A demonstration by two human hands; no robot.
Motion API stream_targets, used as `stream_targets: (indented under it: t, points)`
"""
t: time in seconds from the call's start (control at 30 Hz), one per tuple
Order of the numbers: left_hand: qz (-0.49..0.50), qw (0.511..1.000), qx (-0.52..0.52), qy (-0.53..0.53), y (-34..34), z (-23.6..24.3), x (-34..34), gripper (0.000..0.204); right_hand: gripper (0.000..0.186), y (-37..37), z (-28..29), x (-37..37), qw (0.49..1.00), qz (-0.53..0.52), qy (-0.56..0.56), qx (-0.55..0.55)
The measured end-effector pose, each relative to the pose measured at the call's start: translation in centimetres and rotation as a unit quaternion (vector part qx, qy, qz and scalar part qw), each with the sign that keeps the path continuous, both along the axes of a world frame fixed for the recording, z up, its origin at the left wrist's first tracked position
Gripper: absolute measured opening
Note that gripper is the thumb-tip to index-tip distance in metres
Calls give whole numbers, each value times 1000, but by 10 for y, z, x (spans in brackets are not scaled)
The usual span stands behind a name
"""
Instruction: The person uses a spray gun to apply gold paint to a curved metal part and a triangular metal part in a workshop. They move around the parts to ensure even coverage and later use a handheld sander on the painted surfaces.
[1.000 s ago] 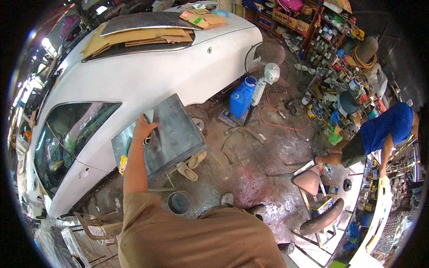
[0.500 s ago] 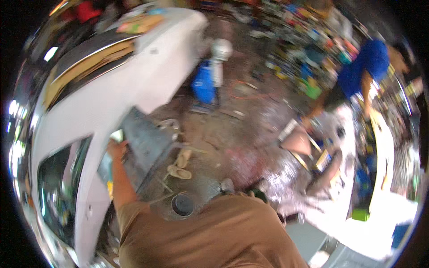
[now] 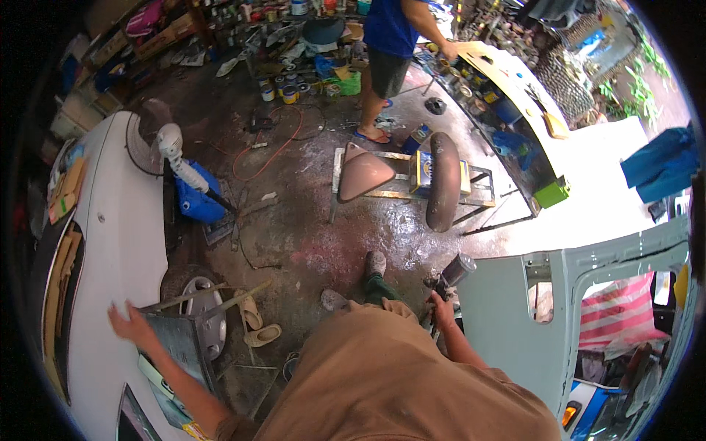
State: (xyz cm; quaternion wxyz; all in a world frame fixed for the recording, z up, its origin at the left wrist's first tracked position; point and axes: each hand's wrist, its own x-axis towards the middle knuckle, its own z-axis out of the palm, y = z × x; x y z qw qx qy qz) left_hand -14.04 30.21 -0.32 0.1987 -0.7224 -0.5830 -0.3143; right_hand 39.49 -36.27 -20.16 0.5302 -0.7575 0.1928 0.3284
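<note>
My right hand [image 3: 443, 314] is closed around a spray gun [image 3: 457, 270] with a grey cup on top, held low at my right side. The gun is beside the pale grey-green vehicle body panel [image 3: 496, 301]. Off to the left, my left hand [image 3: 132, 328] hangs in the air, fingers apart and holding nothing. Nearest to it are a dark grey box-like stand [image 3: 180, 334] and the white car [image 3: 121, 220]. Ahead on a metal rack [image 3: 401, 195] lie a brownish triangular panel [image 3: 365, 175] and a curved fender [image 3: 443, 187].
A person in a blue shirt [image 3: 390, 29] stands at a long table [image 3: 507, 73] at the far right. A blue container [image 3: 198, 192] and a fan [image 3: 173, 143] are by the car. An orange hose [image 3: 268, 173] and tan clogs [image 3: 254, 323] lie on the floor. Paint cans [image 3: 289, 92] crowd the back.
My view has swung to the right. My left hand, earlier near the grey stand against the white car, is now out in the air. The spray gun in my right hand has come into view.
</note>
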Motion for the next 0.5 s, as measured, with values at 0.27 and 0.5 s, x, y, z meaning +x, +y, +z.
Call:
stream_targets:
  t: [0.27, 0.5]
  points:
    - [-493, 540, -682, 18, -274, -30, 466, 34, 29, 22, 89, 24, 995, -54, -69, 57]
    - [-465, 40, -864, 192, -518, -147, 559, 37, 29, -2, 122, 58, 976, -114, -179, 46]
